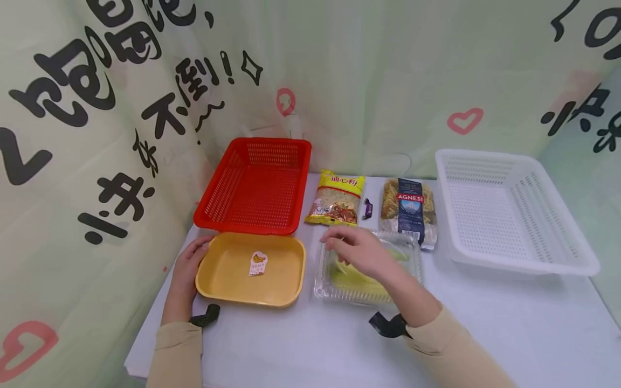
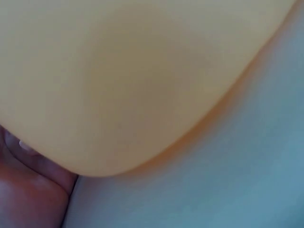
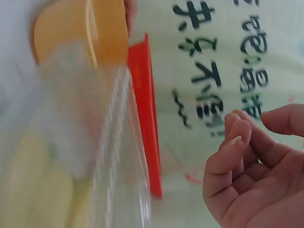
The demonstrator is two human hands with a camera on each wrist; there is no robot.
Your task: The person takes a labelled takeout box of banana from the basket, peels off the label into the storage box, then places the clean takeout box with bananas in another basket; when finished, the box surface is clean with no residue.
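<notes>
My left hand (image 1: 190,268) rests at the left side of a yellow tray (image 1: 213,288), its fingers bent along the outer wall by the far corner. That tray bears a sticker (image 1: 259,263) with a picture of bananas. In the left wrist view the tray wall (image 2: 142,95) hides most of this hand. Over a clear lidded plastic box (image 1: 322,288) hovers my right hand (image 1: 361,249), fingers loosely bent and holding nothing. Long yellow-green fruits (image 1: 349,277), banana-like, lie in the box. The right wrist view shows the same hand (image 3: 261,175) with thumb apart from the fingers.
A red basket (image 1: 247,196) stands behind the yellow tray. Behind the clear box lie a yellow noodle packet (image 1: 337,199), a small purple wrapped sweet (image 1: 367,209) and a bag of pasta (image 1: 409,207). The white basket (image 1: 485,210) is at the right. A printed curtain (image 1: 364,81) encloses the table.
</notes>
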